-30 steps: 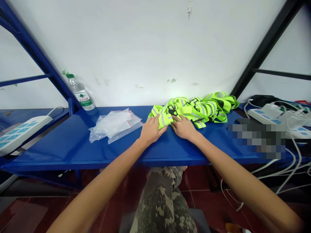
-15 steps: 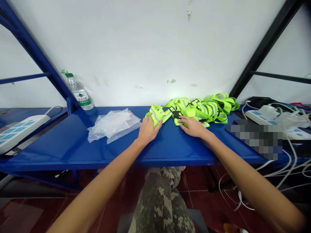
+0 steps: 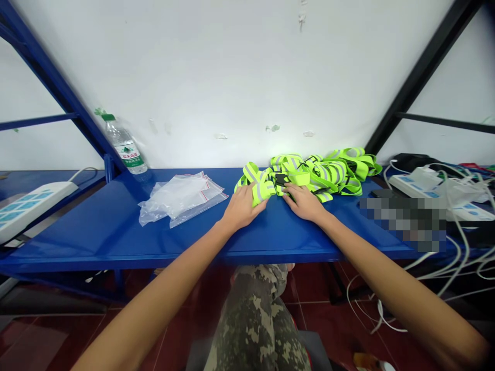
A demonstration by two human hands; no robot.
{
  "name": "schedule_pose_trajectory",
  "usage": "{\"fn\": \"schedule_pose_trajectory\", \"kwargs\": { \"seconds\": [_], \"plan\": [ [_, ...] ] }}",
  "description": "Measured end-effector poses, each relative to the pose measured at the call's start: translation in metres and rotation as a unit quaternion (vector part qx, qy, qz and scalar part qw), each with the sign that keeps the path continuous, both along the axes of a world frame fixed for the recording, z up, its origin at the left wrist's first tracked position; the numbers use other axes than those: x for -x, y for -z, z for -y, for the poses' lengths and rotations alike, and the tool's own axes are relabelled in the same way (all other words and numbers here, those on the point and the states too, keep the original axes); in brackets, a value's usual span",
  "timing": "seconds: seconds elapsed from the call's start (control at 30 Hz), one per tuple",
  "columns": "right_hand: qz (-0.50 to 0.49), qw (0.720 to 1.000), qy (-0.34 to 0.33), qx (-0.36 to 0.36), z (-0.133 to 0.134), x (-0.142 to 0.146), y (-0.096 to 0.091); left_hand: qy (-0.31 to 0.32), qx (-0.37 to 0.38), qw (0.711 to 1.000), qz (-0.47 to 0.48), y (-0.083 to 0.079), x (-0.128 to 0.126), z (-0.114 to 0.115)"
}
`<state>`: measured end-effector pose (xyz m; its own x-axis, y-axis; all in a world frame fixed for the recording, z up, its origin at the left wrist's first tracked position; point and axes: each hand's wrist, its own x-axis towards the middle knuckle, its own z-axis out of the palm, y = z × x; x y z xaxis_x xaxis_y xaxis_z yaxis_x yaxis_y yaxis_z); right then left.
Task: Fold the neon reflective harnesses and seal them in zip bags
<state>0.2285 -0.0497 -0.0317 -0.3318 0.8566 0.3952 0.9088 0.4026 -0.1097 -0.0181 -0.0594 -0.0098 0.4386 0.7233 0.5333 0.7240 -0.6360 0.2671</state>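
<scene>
A tangled heap of neon yellow-green reflective vests with grey stripes lies on the blue metal shelf, with a black plastic buckle showing near its front. My left hand rests on the heap's near left end, its fingers over a folded striped strap. My right hand lies just right of it, fingertips on the fabric beside the buckle. Both hands seem to hold the fabric, though their grip is partly hidden.
Clear plastic zip bags lie left of my hands, and a water bottle stands behind them. White power strips sit at both sides, with white cables hanging at right. A pixelated patch covers the shelf at right.
The strap end under my left hand has folded inward, toward the heap. My left hand has moved slightly right, and my right hand slightly left.
</scene>
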Motion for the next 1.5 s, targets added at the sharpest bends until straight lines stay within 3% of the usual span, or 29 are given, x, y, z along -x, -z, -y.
{"fn": "schedule_pose_trajectory", "kwargs": {
  "seconds": [0.2, 0.3, 0.53, 0.77, 0.9, 1.0, 1.1, 1.2, 1.5],
  "plan": [
    [0.005, 0.992, 0.038, -0.121, 0.028, 0.014, -0.012, 0.009, -0.04, 0.99, -0.132, -0.003, -0.008, 0.007],
    [-0.01, 0.989, 0.005, -0.146, 0.046, 0.022, -0.02, 0.013, -0.037, 0.987, -0.155, -0.003, -0.009, 0.005],
    [-0.051, 0.983, -0.168, -0.05, 0.053, 0.039, -0.019, 0.038, 0.002, 0.992, -0.117, 0.003, -0.007, 0.0],
    [-0.093, 0.977, -0.191, 0.009, 0.045, 0.043, -0.024, 0.084, 0.024, 0.996, -0.014, -0.002, 0.004, 0.007],
    [-0.101, 0.976, -0.191, 0.026, 0.046, 0.042, -0.024, 0.046, -0.018, 0.998, -0.024, -0.008, 0.01, 0.017],
    [-0.107, 0.977, -0.18, 0.033, 0.047, 0.041, -0.019, -0.058, -0.045, 0.997, 0.006, -0.008, 0.013, 0.023],
    [-0.102, 0.978, -0.178, 0.039, 0.048, 0.043, -0.016, -0.135, -0.005, 0.991, 0.018, -0.005, 0.014, 0.027],
    [-0.087, 0.98, -0.177, 0.031, 0.049, 0.046, -0.013, -0.127, 0.035, 0.991, -0.004, -0.003, 0.01, 0.026],
    [-0.09, 0.973, -0.214, 0.009, 0.042, 0.05, -0.008, -0.092, 0.021, 0.993, -0.065, -0.005, 0.007, 0.02]
  ]
}}
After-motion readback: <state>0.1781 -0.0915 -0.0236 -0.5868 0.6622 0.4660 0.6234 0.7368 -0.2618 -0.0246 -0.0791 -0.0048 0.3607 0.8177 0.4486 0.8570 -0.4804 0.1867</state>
